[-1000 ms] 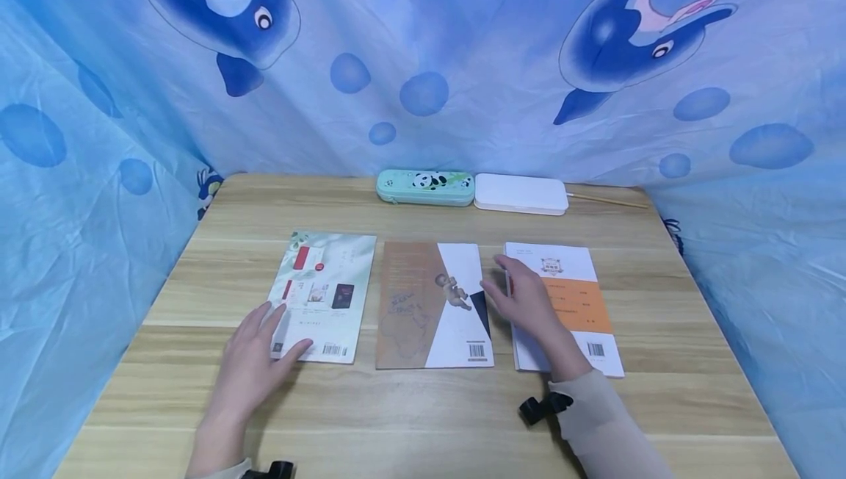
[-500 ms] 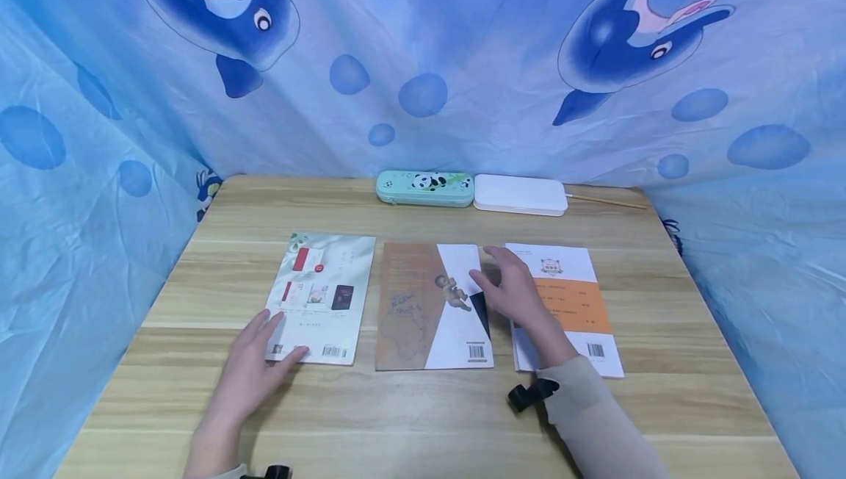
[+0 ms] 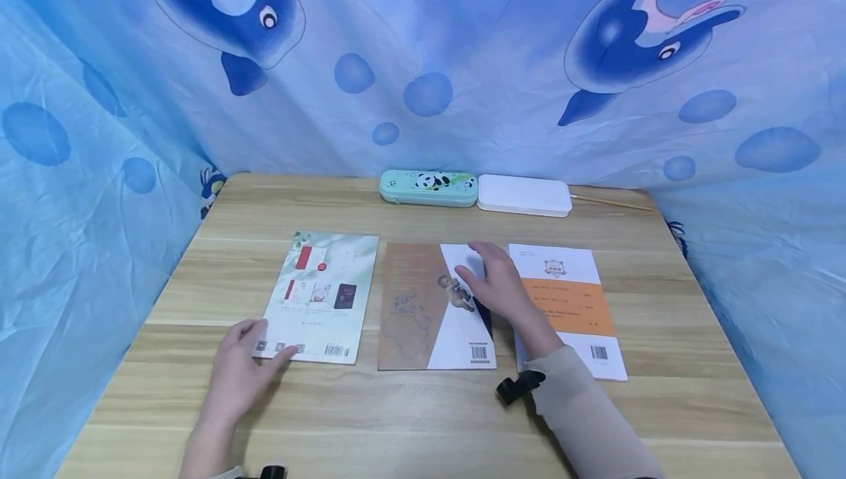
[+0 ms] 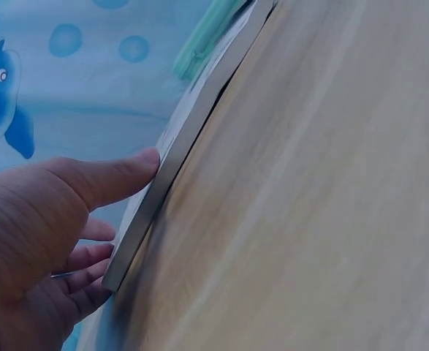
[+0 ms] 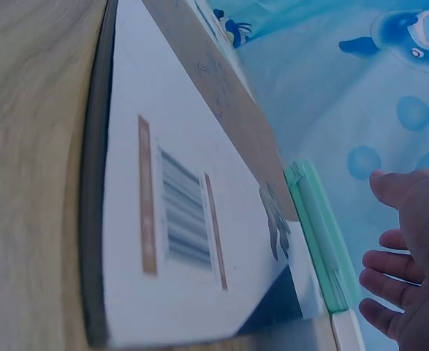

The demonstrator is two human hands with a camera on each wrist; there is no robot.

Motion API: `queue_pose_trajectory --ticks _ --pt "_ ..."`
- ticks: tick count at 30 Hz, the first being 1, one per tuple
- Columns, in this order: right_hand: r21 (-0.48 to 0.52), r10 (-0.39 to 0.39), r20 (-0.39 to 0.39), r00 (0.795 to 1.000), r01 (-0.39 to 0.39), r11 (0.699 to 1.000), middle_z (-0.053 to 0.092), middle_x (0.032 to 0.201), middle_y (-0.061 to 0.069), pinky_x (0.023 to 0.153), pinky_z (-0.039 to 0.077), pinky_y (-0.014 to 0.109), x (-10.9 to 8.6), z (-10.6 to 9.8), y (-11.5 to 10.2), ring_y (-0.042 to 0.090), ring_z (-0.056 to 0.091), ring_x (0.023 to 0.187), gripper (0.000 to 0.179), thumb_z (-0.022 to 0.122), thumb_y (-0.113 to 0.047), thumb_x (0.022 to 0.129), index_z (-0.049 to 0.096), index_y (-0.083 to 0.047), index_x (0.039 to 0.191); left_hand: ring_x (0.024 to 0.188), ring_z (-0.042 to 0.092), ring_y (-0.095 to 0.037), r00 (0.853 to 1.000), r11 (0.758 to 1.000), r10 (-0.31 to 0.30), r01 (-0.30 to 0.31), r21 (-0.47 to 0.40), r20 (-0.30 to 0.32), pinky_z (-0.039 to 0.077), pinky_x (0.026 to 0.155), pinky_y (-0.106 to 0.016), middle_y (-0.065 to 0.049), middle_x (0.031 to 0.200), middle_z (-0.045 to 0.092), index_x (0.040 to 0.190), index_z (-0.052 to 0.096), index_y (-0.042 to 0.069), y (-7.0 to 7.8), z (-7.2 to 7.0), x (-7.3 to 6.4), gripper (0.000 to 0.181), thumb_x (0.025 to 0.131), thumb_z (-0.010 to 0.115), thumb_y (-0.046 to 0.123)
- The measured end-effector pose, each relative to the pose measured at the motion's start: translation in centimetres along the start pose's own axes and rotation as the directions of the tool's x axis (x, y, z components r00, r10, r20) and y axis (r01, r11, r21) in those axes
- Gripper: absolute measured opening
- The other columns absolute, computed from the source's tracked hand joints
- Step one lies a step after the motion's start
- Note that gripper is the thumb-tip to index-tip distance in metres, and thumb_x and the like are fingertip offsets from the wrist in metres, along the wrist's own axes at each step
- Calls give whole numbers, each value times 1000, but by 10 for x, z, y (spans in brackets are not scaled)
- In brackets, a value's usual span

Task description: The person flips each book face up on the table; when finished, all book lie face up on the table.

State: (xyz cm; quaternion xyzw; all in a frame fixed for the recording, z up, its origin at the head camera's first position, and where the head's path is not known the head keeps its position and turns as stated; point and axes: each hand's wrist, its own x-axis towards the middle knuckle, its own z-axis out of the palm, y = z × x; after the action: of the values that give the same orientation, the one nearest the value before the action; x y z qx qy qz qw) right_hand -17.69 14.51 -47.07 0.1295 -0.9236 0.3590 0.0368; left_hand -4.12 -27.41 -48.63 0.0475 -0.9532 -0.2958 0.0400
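the left hand (image 3: pixel 239 367) pinches the near left corner of the left book (image 3: pixel 330 325), thumb at the near edge and fingers along the side; whether that corner is raised off the table (image 3: pixel 396 427) is hard to tell. the right hand (image 3: pixel 497 284) hangs over the right part of the middle book (image 3: pixel 411 325), fingers loosely parted, gripping nothing. the right book (image 3: pixel 575 310) is partly hidden by the right sleeve (image 3: pixel 581 405). the three books lie side by side, slightly apart, barcodes up. the row looks formed, with none stacked; what seems left is letting go of the left book, while the middle one looks untouched. beyond, a green pencil case (image 3: pixel 428 196) sits just beside a white case (image 3: pixel 524 195), then a thin stick (image 3: pixel 615 203).
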Motion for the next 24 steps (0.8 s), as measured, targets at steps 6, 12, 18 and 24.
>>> queue_pose_trajectory --ticks 6,12,18,24 --pt "14 -14 18 1000 14 1000 53 147 13 115 38 52 6 9 -6 31 43 141 59 69 -38 97 53 -6 144 114 49 -43 997 997 -72 72 -7 5 43 95 -58 -29 128 47 140 45 -19 -4 -2 -4 85 89 78 41" --pt "26 -16 35 999 15 1000 53 147 11 112 41 53 11 16 -12 31 46 139 59 69 -38 96 53 -9 145 105 53 -36 998 998 -57 57 0 -26 44 84 -44 -23 123 53 135 51 -17 -8 -3 -5 82 85 82 41" --pt "39 -37 72 997 34 999 53 147 10 111 42 52 15 22 -17 29 47 138 60 67 -40 98 51 -10 147 94 52 -23 998 998 -46 44 -39 -53 41 72 -21 -14 117 57 132 60 -11 -14 -4 -5 76 78 89 35" --pt "41 -94 85 992 91 995 55 145 10 113 40 50 26 28 -22 28 48 137 58 66 -38 99 52 -8 146 97 54 -23 998 997 -48 47 -59 -29 43 75 -23 -11 116 56 133 60 -7 -16 -5 -4 78 74 92 34"
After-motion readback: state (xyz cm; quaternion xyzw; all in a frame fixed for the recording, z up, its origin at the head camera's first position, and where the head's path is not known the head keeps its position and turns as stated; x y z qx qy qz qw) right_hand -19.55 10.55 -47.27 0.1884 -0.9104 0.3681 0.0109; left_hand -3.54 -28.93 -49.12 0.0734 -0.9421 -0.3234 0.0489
